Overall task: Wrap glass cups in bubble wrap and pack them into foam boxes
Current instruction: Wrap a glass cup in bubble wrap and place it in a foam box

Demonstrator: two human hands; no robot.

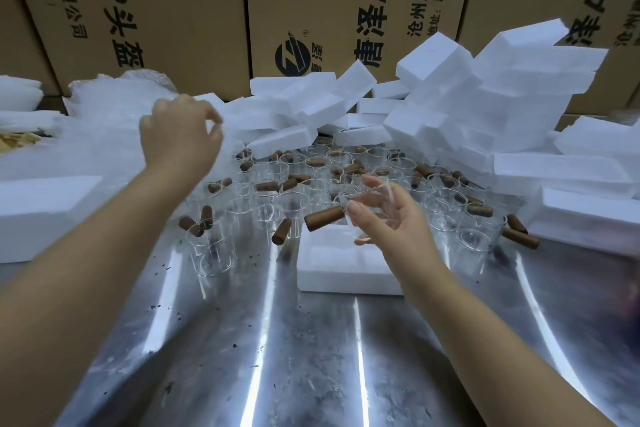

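My right hand (388,215) holds a clear glass cup (372,199) with a brown wooden handle (323,218) pointing left, lifted above an open white foam box (341,263) on the steel table. My left hand (180,132) reaches out to the far left over a pile of bubble wrap (104,114), fingers curled and pinching at a sheet. Several more glass cups with brown handles (287,180) stand crowded in the middle of the table.
A heap of white foam boxes (485,104) fills the back right, with more foam pieces (45,208) at the left edge. Tall cardboard cartons (329,3) wall off the back. The steel table (311,357) in front shows dark specks.
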